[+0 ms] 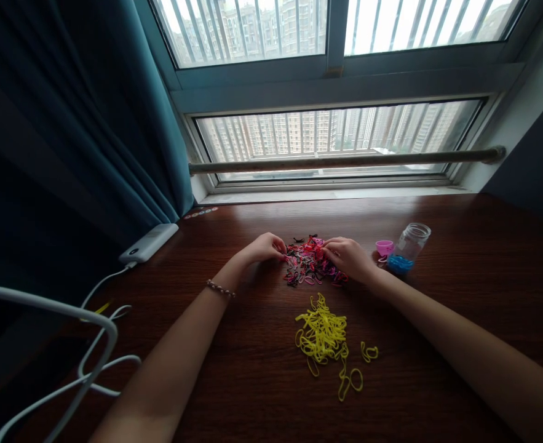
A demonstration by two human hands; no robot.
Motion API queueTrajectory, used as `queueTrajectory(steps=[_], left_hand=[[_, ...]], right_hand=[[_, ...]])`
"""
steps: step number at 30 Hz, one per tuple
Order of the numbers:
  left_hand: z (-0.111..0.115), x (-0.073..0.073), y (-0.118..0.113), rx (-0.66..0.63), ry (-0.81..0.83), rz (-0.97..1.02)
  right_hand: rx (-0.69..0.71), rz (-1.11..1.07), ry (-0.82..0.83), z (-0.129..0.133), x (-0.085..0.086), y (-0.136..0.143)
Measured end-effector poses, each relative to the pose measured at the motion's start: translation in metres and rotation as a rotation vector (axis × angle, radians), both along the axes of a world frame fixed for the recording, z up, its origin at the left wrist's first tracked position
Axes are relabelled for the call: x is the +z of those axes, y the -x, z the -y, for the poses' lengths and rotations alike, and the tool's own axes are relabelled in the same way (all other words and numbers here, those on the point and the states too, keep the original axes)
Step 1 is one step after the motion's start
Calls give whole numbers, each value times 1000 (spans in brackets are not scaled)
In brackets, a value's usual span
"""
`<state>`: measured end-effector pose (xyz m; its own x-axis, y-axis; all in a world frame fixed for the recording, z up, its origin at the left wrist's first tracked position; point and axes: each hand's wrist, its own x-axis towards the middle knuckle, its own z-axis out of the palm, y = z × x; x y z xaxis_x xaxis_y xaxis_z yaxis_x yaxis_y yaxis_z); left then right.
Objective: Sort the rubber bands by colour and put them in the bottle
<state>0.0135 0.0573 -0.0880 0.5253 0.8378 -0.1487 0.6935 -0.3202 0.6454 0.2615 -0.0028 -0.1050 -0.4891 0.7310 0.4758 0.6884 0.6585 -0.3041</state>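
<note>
A mixed pile of small rubber bands (309, 264) in red, pink, black and purple lies on the dark wooden table. My left hand (266, 247), with a braided bracelet (221, 288) on its wrist, reaches the pile's left edge. Its fingertips are pinched together; whatever is between them is too small to tell. From the right, my right hand (347, 255) touches the pile with thumb and fingers closed near some red bands. What it grips cannot be made out. Nearer to me is a heap of yellow rubber bands (323, 332), with a few loose ones beside it.
Right of the pile stand a clear glass jar (408, 246) with blue bands at its bottom and a small pink cup (384, 247). At left are a white power bank (149, 243) and white cables (109, 332). A curtain (114, 111) and barred window stand behind.
</note>
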Motion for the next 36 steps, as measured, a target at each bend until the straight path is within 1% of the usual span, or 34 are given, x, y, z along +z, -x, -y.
queueTrajectory(steps=[3,5,7,9,10,12,15,16,17,18,20,21,26,29,32,36], left_hand=[[0,3,2,60,12,41],[0,5,2,98,-3,71],[0,6,1,125,-56,111],[0,5,-1,99,-104,151],[1,4,-3,63,-111,162],[2,-1,-8,-25,-111,154],[5,-9,-17,-119,-157,115],[5,-12,-19,-145,-183,108],[6,-14,-22,-168,-203,105],[6,-16,-23,-189,-216,106],[5,-17,-24,-220,-211,121],[4,-17,-23,-224,-193,133],[1,-14,-15,-171,-93,159],[3,-11,-14,-162,-111,179],[6,-9,-16,-197,-151,168],[6,-12,-19,-278,-203,110]], right_hand=[[-166,-16,-3,-1,2,-4],[-244,-15,-5,-1,6,-5],[-292,-15,10,-1,13,-5],[-301,2,89,1,21,-5],[-293,26,166,3,25,-6],[-267,100,402,6,29,-6],[-231,140,806,9,24,-7],[-217,109,899,9,21,-7],[-199,65,959,8,18,-7],[-184,18,983,7,15,-7],[-175,-48,934,3,10,-7],[-191,-72,860,1,10,-7],[-296,-161,348,-5,15,-11],[-338,-158,150,-3,21,-10],[-374,-116,48,2,24,-7],[-377,-82,16,8,26,-3]])
